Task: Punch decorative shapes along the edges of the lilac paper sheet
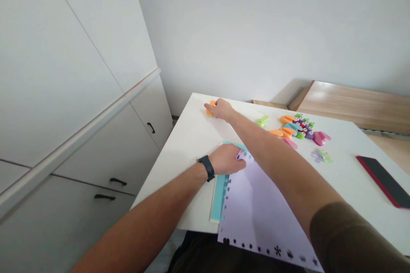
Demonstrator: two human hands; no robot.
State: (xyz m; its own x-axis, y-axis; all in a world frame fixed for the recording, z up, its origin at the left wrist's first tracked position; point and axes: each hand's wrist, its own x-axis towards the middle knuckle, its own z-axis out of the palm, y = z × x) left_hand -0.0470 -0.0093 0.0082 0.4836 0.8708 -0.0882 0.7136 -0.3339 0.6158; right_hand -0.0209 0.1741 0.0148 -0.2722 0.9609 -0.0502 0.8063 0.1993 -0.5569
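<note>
Orange punch (209, 113) is sitting past the purple paper (256, 204). The right hand (221, 109) is touching it; whether it's gripping, I cannot tell. The left hand (226, 159) is pinching the paper's far corner. More punches (287, 119) are lying past the paper, rightward.

At the far left corner of the desk (179, 162), the corner punch (209, 113) sits under my right hand (221, 109). Nearer me, my left hand (228, 159) is on the far left corner of a sheet (256, 209), which lies over a pad (217, 202) and overhangs the desk's front edge. Beyond my right forearm, a lone punch (262, 121) lies left of a punch cluster (292, 128); cut-outs (323, 156) lie before the cluster's right end, a flat case (382, 181) farther right. Cabinets (96, 149) stand to my left.
</note>
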